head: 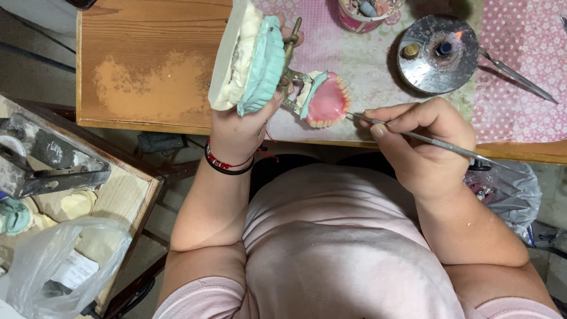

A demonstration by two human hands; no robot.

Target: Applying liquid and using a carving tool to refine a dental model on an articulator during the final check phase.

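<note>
Above the near edge of the wooden bench (147,65), seen from the head camera looking down: the left hand (239,127) grips a hinged dental articulator (289,71), opened wide like a book, its fingers wrapped and clamped around the white plaster cast (233,56) and its pale green base (263,59) so that the mounted halves stand tilted toward the eyes. Holding it off the bench turns the other half outward — the pink wax denture (328,100) with its arch of small teeth faces the right hand. That right hand (422,139) holds a slim metal carving instrument (413,134) in a pen grip, thumb and fingers pinched together on the shaft, the fine tip lying just beside the denture's rim; whether it touches cannot be told. A pen grip of this kind suits small, controlled strokes.

Beyond the hands, on a pink dotted cloth (514,82), stands a round metal spirit burner (437,53) with a small flame, placed within easy reach — probably for warming the tip. A second metal tool (517,74) lies beside it, and a pink cup (363,15) of oddments stands behind.
</note>
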